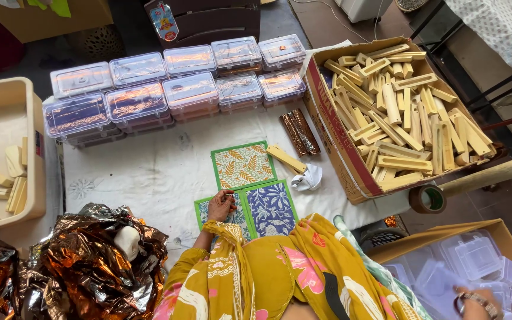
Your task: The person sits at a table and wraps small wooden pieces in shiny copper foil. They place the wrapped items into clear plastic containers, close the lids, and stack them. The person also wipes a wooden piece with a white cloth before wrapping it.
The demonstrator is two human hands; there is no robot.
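Block-printed cards [256,192] lie under the left hand [220,206], fingers curled, pinching something small; right hand [475,302] reaches among clear plastic boxes [475,258], grip unclear; better lifted singly.

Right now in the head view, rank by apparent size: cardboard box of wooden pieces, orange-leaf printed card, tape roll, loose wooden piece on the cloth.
1. cardboard box of wooden pieces
2. orange-leaf printed card
3 and 4. tape roll and loose wooden piece: look alike in extent, so unranked.

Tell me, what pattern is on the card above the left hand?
Orange-and-white leaves, green border, on the card; head view.
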